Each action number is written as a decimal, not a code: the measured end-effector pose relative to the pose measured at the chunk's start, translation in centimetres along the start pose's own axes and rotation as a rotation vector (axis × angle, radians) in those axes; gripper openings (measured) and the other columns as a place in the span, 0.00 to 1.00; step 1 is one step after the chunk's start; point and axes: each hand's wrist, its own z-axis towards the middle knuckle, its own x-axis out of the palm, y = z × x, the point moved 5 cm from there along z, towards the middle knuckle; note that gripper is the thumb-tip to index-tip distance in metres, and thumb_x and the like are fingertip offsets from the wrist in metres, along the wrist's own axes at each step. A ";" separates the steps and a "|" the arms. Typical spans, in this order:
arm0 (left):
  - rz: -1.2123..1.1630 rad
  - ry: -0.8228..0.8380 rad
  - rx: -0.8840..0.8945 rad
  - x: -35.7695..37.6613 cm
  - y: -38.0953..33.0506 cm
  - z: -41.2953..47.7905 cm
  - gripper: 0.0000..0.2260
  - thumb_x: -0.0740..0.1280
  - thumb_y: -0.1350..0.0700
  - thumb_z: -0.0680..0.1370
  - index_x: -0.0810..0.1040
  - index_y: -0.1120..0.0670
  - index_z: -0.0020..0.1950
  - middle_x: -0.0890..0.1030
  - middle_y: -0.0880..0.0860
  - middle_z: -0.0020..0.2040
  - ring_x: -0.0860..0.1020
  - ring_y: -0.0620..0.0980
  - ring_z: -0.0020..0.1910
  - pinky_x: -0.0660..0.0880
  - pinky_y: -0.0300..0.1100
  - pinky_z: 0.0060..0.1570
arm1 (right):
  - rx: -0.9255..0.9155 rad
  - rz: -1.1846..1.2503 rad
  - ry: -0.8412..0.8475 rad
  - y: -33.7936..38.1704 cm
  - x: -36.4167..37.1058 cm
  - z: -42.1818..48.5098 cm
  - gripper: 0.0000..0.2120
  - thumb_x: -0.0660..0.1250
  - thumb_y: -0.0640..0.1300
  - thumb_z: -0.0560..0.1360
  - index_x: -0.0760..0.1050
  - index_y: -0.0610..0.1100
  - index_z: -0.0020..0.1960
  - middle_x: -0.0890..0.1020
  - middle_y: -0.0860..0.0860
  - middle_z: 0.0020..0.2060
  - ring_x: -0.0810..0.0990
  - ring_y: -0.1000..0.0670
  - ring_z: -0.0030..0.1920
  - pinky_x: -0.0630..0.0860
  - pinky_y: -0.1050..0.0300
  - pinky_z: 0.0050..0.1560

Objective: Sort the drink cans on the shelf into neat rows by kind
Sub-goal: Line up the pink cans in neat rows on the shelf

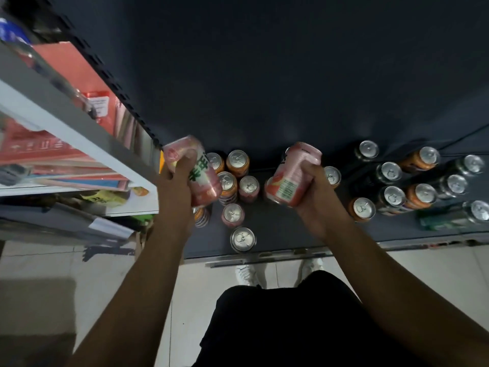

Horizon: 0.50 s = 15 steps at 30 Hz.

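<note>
My left hand [176,181] grips a pink can [203,178], tilted and lifted above the dark shelf [277,223]. My right hand [313,186] grips a second pink can [293,173], also tilted in the air. Below and between them stand orange cans [237,159] and pink cans [232,213] in a loose group, with one silver-topped can [243,239] near the front edge. To the right, black cans [391,172] and orange cans [420,193] stand mixed together. A green can [449,219] lies on its side at far right.
A white shelf unit [79,133] with red and pink packages juts in at left, close to my left hand. The dark back panel [264,75] rises behind the cans. Pale floor tiles [39,266] and my shoes lie below the shelf's front edge.
</note>
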 end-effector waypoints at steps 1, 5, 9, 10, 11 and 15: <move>-0.068 0.034 -0.050 0.7 0.2 -0.7 0.22 0.74 0.46 0.73 0.77 0.52 0.64 0.85 0.53 0.52 0.85 0.50 0.49 0.83 0.49 0.46 | -0.011 0.006 0.016 0.4 0.4 -0.4 0.27 0.67 0.56 0.77 0.72 0.43 0.71 0.85 0.46 0.55 0.83 0.45 0.59 0.79 0.41 0.60; -0.113 0.136 -0.154 3.1 1.1 -2.9 0.29 0.73 0.39 0.73 0.77 0.57 0.67 0.85 0.56 0.55 0.84 0.53 0.51 0.81 0.54 0.54 | -0.021 -0.005 0.015 1.7 1.6 -2.1 0.37 0.68 0.63 0.70 0.71 0.43 0.72 0.86 0.45 0.52 0.85 0.46 0.54 0.81 0.44 0.54; -0.090 0.221 -0.184 5.2 1.4 -4.9 0.32 0.70 0.40 0.69 0.76 0.57 0.67 0.85 0.55 0.54 0.85 0.51 0.49 0.83 0.47 0.45 | -0.017 0.073 0.021 2.6 0.9 -3.7 0.32 0.66 0.62 0.70 0.75 0.42 0.66 0.85 0.43 0.49 0.84 0.44 0.51 0.79 0.45 0.58; -0.066 0.261 -0.190 5.8 1.4 -5.6 0.29 0.71 0.43 0.67 0.77 0.55 0.65 0.86 0.53 0.52 0.86 0.49 0.48 0.83 0.46 0.45 | -0.022 0.092 0.022 2.9 0.5 -4.1 0.30 0.67 0.62 0.72 0.75 0.42 0.65 0.85 0.43 0.49 0.84 0.44 0.51 0.80 0.45 0.56; -0.043 0.310 -0.182 6.4 1.6 -6.1 0.25 0.72 0.46 0.67 0.78 0.54 0.62 0.87 0.51 0.50 0.86 0.49 0.48 0.83 0.45 0.45 | -0.034 0.103 0.031 3.3 0.0 -4.5 0.29 0.67 0.61 0.73 0.75 0.42 0.65 0.84 0.44 0.50 0.84 0.44 0.50 0.81 0.46 0.54; 0.033 0.444 -0.135 9.7 1.5 -8.6 0.21 0.73 0.54 0.65 0.78 0.53 0.57 0.87 0.48 0.46 0.86 0.47 0.46 0.83 0.45 0.46 | -0.098 0.079 0.058 5.8 -2.4 -6.4 0.27 0.64 0.61 0.74 0.76 0.43 0.64 0.86 0.46 0.48 0.85 0.48 0.48 0.83 0.51 0.48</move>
